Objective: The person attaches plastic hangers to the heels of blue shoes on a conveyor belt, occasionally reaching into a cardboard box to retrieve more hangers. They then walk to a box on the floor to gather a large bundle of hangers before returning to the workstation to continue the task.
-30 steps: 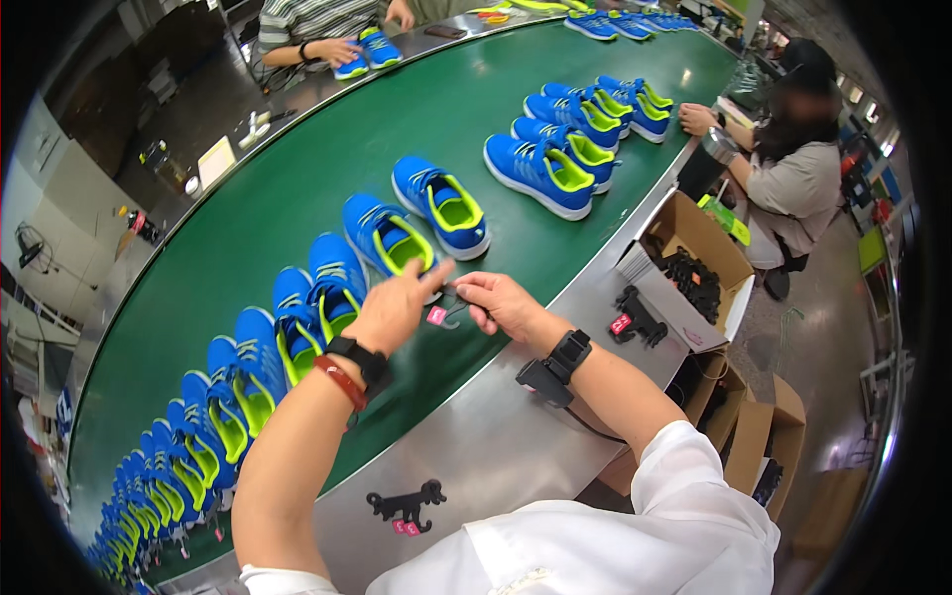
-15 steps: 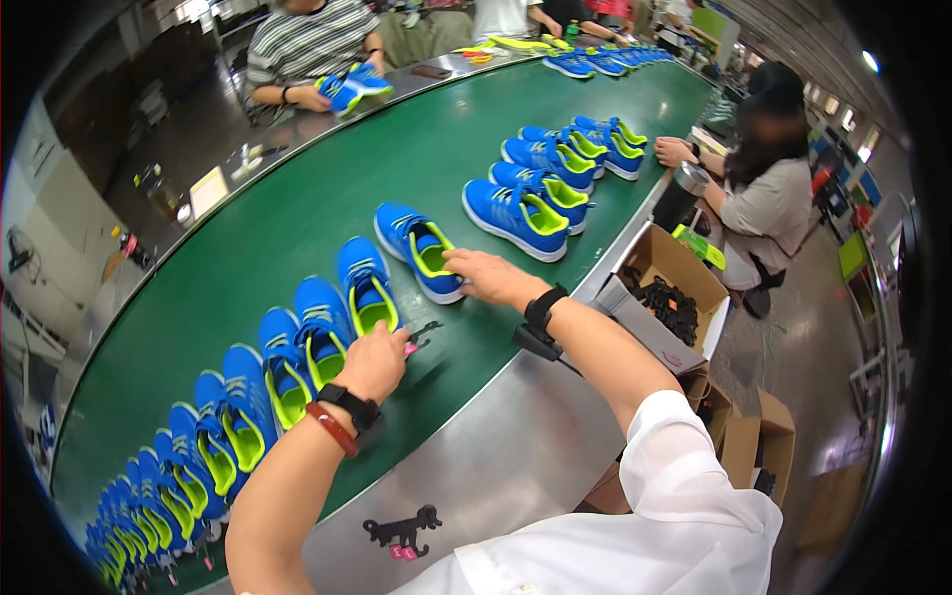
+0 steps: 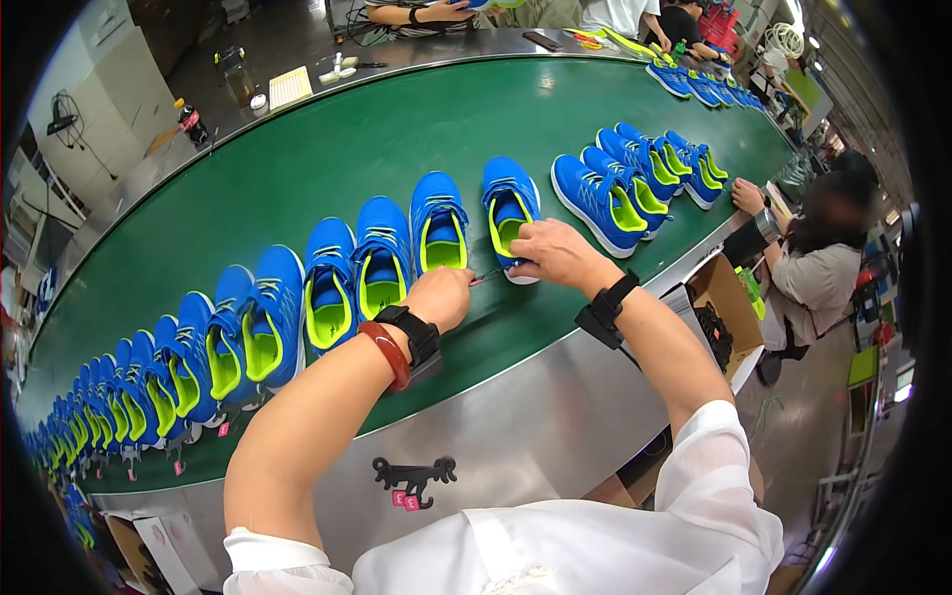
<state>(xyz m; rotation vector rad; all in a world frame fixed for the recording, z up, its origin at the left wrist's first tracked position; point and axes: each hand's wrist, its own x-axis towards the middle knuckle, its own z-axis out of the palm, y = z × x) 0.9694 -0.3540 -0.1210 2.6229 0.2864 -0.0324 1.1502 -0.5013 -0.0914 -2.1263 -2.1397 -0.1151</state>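
My left hand (image 3: 443,299) is closed in a pinch on a small black plastic shoe hook (image 3: 488,275) with a bit of pink on it; most of the hook is hidden by the fingers. My right hand (image 3: 563,254) grips the heel of a blue sneaker (image 3: 509,190) with a lime-green lining, which stands on the green belt with its toe pointing away. The hook's free end reaches toward that heel. Just left of it stands another blue sneaker (image 3: 437,203), beyond my left hand.
A long row of blue sneakers (image 3: 260,332) runs left along the green belt (image 3: 297,149). More sneakers (image 3: 607,198) cluster at the right, near a co-worker (image 3: 828,238). Black hooks with pink tags (image 3: 415,476) lie on the metal edge (image 3: 516,421). An open carton (image 3: 739,307) stands at the right.
The view has turned, so the shoes appear shifted right. My hands have come closer together, bringing the hook near the heel of the sneaker in my right hand, whose toe now points straighter away.
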